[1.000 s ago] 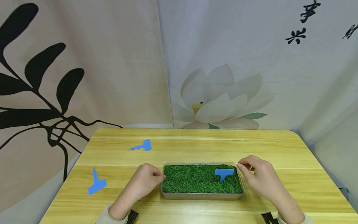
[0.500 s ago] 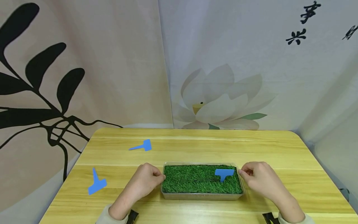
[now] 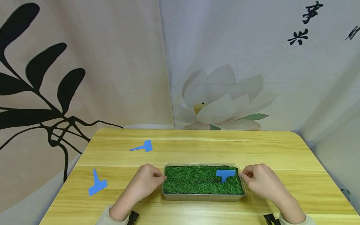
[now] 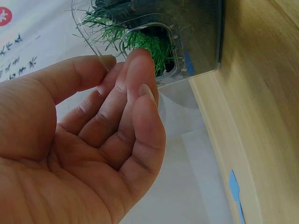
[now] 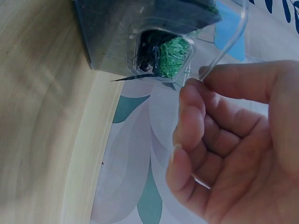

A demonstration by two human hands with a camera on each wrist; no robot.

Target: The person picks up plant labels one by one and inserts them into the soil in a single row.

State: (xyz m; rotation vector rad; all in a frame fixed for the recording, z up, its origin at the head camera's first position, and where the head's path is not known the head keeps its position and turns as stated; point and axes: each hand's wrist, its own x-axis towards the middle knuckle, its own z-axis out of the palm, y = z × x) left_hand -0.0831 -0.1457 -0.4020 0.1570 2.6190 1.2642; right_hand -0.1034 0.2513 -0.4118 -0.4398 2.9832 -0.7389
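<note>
A clear rectangular box [image 3: 203, 197] filled with green artificial grass [image 3: 194, 179] stands on the table. Upright in the grass, toward its right end, is a blue T-shaped tag [image 3: 226, 173]. My left hand [image 3: 144, 182] pinches the rim at the left end between thumb and fingers; the left wrist view shows the rim [image 4: 88, 35] at the fingertips. At the other end my right hand [image 3: 261, 181] pinches the rim, and the right wrist view shows that rim [image 5: 229, 44] between thumb and index finger.
Two more blue tags lie flat on the wooden table [image 3: 197, 143]: one at the back left [image 3: 147, 146], another near the left edge [image 3: 98, 187]. Behind the table hangs a printed curtain [image 3: 126, 62].
My right hand has moved a little toward me along the box's right end, its fingers coming closer together at the rim. The left hand, box and tags have stayed put.
</note>
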